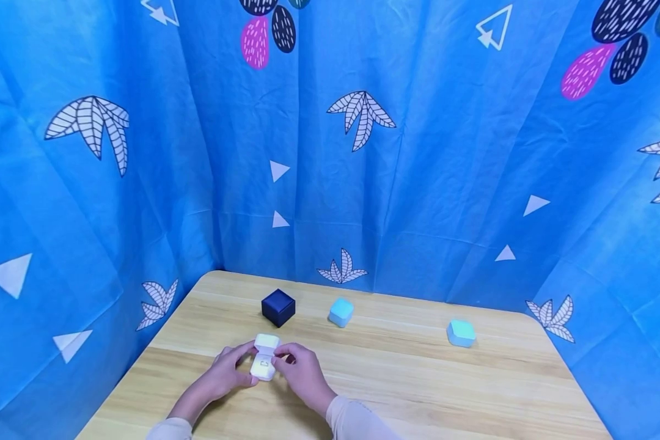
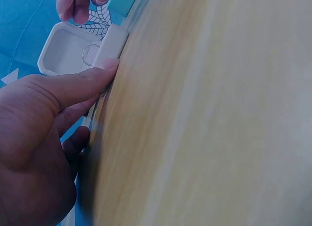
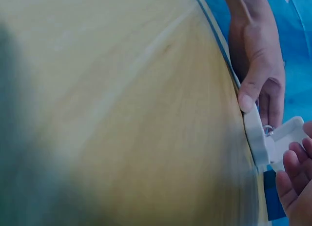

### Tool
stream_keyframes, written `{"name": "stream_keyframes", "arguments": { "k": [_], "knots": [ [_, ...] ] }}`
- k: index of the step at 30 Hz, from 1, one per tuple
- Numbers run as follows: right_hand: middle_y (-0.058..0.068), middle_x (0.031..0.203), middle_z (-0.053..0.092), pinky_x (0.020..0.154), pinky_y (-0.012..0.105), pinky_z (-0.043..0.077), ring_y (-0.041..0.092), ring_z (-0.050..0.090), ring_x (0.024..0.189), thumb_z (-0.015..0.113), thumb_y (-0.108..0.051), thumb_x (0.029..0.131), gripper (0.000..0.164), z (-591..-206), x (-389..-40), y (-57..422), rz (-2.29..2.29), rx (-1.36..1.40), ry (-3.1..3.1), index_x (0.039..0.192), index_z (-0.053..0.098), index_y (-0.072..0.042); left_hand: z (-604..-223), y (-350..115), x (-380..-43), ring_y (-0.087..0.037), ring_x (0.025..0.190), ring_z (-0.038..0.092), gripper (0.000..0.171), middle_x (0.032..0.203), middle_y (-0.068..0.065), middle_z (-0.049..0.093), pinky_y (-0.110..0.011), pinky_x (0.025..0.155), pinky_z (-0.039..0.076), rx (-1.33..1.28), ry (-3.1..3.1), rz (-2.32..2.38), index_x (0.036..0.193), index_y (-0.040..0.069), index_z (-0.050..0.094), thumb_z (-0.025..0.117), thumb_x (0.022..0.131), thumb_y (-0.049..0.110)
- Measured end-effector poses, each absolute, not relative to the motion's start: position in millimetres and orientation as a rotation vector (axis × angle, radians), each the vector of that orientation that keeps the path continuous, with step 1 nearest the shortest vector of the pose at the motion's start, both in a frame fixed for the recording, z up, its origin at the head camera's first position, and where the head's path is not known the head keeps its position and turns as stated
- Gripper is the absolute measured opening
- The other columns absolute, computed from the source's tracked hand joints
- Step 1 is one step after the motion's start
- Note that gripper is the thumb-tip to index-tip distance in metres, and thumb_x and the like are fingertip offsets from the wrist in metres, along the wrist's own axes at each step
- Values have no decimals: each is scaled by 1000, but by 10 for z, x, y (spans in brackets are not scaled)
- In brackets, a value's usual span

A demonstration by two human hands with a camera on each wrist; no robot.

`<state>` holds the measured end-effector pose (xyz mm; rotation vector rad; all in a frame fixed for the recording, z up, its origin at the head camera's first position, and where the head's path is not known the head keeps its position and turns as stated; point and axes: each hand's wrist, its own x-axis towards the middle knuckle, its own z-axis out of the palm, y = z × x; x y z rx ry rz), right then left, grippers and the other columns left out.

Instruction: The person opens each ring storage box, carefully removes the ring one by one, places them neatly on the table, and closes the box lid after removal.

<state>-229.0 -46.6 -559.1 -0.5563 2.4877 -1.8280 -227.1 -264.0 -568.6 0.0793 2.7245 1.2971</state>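
A white ring box (image 1: 262, 372) stands on the table with its lid (image 2: 53, 52) raised. A silvery ring (image 2: 87, 55) sits upright in the base, its band showing against the lid in the left wrist view. My left hand (image 1: 223, 373) holds the box from the left, thumb at the front of the base and fingers toward the back. My right hand (image 1: 305, 374) is at the box's right side with bent fingers; in the left wrist view, its fingertips (image 2: 80, 6) appear apart from the lid. Nothing shows between those fingers.
Behind the white box stands a dark navy box (image 1: 278, 307). A light blue box (image 1: 341, 312) is to its right, and another turquoise box (image 1: 461, 333) lies farther right. A patterned blue curtain (image 1: 418, 183) hangs around the wooden table (image 1: 418, 385).
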Motion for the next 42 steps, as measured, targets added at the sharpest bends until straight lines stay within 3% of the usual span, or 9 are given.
{"name": "stream_keyframes", "arguments": {
  "k": [8,17,42],
  "knots": [
    [-7,97,71,64,14,45,-8,52,74,77,-19,88,15,-5607,-2226,-575,-1483,-671,2843,102,76,-14,-5705,-2645,-2285,-32,125,44,89,135,-2,60,-69,106,33,86,2723,1291,148,16,52,89,67,21],
    [-10,93,72,66,18,46,-2,62,79,79,-21,85,18,-5630,-2194,-697,-1330,-639,3019,102,79,-16,-5725,-2646,-2292,-28,121,44,87,132,1,62,-66,106,34,93,2722,1309,148,18,52,89,68,20],
    [-11,88,70,70,19,50,-1,61,79,77,-9,83,10,-5706,-2275,-754,-1442,-544,2923,88,78,-17,-5740,-2663,-2284,-31,125,43,87,138,-1,60,-67,106,33,78,2729,1279,148,20,52,89,70,26]
  ]
}}
